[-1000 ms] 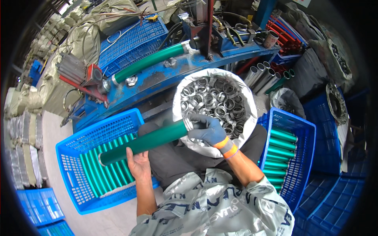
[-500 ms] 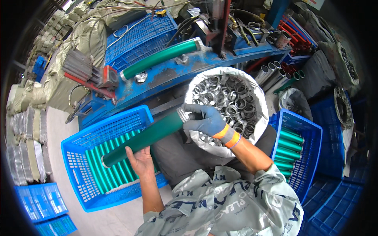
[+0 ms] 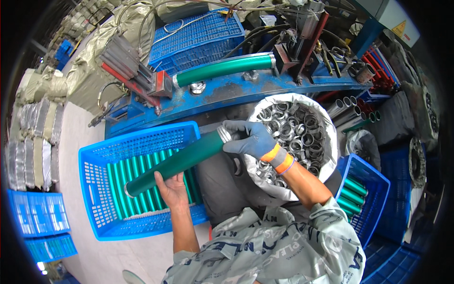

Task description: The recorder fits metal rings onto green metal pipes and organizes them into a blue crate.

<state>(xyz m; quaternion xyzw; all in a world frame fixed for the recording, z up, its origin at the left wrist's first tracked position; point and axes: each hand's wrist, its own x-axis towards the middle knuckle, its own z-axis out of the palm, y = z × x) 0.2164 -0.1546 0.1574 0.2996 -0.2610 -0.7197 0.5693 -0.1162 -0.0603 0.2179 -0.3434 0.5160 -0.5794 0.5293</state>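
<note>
A green metal tube slants across my lap, its lower left end over a blue crate of similar tubes. My left hand, bare, holds it from the near side, thumb against its surface and fingers partly hidden behind. At the upper right end sits a silver threaded ring. My right hand, in a grey-blue glove with an orange cuff, pinches this ring; whether it is fully seated, I cannot tell. Just beyond that hand, a white bag holds many loose metal rings.
A blue machine bench spans the far side, with another green tube between its red-framed end parts. At right stands a second blue crate of green tubes. Steel pipes lie behind the bag. Blue crates are stacked beyond the bench.
The whole view has swung, so the bench and bag appear farther right and lower. Both hands keep their hold on the tube and its ring, with little change between them.
</note>
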